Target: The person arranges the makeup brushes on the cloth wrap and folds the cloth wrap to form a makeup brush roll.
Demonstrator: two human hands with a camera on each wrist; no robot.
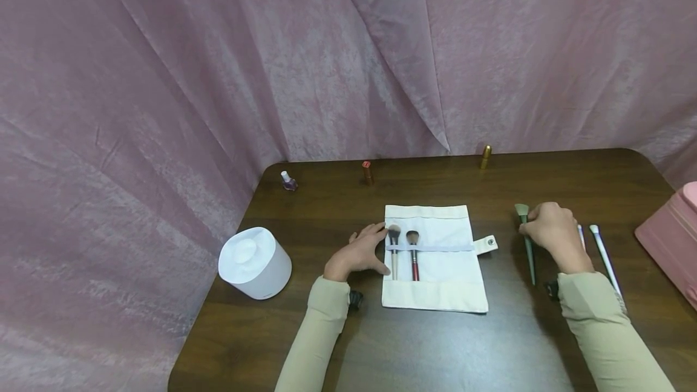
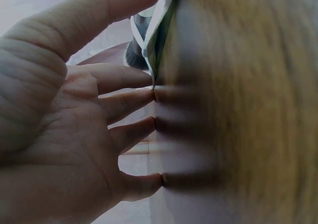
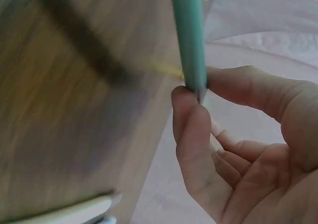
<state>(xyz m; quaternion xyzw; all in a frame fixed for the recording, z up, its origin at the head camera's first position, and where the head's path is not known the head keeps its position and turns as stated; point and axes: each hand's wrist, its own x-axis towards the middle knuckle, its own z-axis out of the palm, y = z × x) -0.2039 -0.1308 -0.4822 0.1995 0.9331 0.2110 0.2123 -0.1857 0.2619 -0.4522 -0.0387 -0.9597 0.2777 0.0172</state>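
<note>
A white fabric brush roll (image 1: 441, 295) lies unfolded on the table, its elastic band holding a pale-handled makeup brush (image 1: 394, 259) and a red-handled makeup brush (image 1: 414, 259). At the roll's left edge, my left hand (image 1: 359, 254) spreads its fingers; in the left wrist view the fingertips (image 2: 149, 95) touch the table and the roll's edge. To the right of the roll, my right hand (image 1: 554, 231) pinches a green makeup brush (image 1: 528, 253) between thumb and fingers. In the right wrist view the green handle (image 3: 190, 40) rises off the table, its bristles hidden.
White-handled brushes (image 1: 604, 253) lie right of my right hand, partly behind the wrist. A pink case (image 1: 672, 241) stands at the right edge. A white round device (image 1: 255, 264) is at left. Nail polish (image 1: 289, 181), a red-brown lipstick tube (image 1: 367, 173) and a gold tube (image 1: 486, 156) line the back.
</note>
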